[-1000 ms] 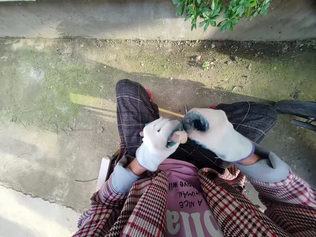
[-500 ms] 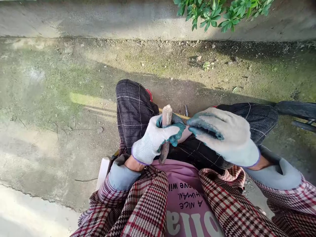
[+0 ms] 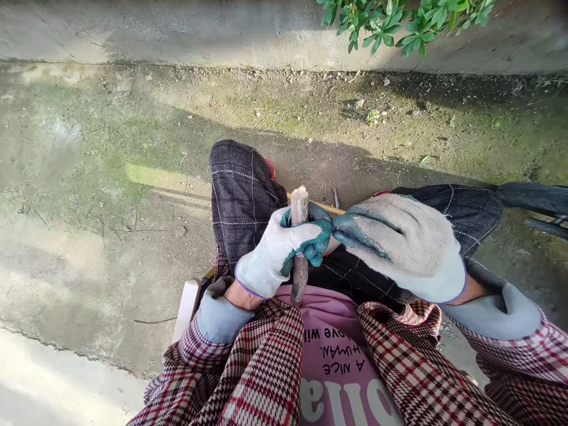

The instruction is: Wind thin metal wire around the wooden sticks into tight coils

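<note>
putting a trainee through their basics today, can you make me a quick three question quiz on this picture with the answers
1. True or false: the left hand and the right hand both wear gloves.

2. Multiple choice: what is gripping the stick?
A) the right hand
B) the left hand
C) neither hand

3. Fill in the gap: the green leaves show along the ____ edge of the picture, against the grey wall.

Key: 1 true; 2 B; 3 top.
</note>
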A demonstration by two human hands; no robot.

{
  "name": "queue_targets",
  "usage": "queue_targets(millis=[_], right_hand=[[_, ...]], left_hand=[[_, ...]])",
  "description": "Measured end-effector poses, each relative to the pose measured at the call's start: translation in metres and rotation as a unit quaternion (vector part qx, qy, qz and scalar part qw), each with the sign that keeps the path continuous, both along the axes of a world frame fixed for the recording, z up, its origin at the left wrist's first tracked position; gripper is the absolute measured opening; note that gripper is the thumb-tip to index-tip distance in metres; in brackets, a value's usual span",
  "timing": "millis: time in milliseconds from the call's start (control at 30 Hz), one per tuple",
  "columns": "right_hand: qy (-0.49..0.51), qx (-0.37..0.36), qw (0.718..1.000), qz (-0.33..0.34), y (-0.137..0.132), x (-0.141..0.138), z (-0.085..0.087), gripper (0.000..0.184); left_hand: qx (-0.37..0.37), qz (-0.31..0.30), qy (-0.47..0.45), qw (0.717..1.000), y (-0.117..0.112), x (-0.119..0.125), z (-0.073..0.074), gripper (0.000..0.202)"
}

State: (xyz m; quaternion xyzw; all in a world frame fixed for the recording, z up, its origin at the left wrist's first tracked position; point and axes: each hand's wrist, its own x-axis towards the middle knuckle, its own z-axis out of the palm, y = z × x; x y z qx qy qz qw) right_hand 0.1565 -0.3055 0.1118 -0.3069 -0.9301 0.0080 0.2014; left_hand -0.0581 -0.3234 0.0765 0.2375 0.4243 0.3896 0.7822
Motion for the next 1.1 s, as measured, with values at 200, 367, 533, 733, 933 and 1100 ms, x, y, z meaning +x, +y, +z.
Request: queue_targets(millis=[200, 367, 533, 733, 933, 1100], right_hand=[[0.016, -0.008, 1.000, -0.004, 0.003, -0.007, 0.010, 0.027], [0.037, -0.082, 0.994, -0.062, 0.001, -0.020, 0.008, 0.026], [0.219, -0.487, 0.830, -0.160, 0.005, -0.021, -0.007, 0.010], [0.315, -0.686, 0.637, -0.156, 0.013, -0.015, -0.013, 0.023], [0.302, -0.620, 0.711, -0.137, 0.009, -0.019, -0.007, 0.022], [0.231, -0.338, 0.896, -0.171, -0.003, -0.010, 0.001, 0.005]], left_hand=[[0.007, -0.003, 0.040, 0.999, -0.002, -0.003, 0.007, 0.024], [0.171, 0.027, 0.263, 0.949, -0.007, -0.003, 0.017, 0.019], [0.346, 0.003, 0.431, 0.833, -0.014, -0.005, 0.021, 0.010], [0.227, 0.023, 0.339, 0.913, -0.012, -0.006, 0.015, 0.011], [0.106, 0.028, 0.224, 0.968, -0.007, -0.007, 0.008, 0.021], [0.016, 0.014, 0.114, 0.993, -0.002, -0.008, 0.010, 0.030]])
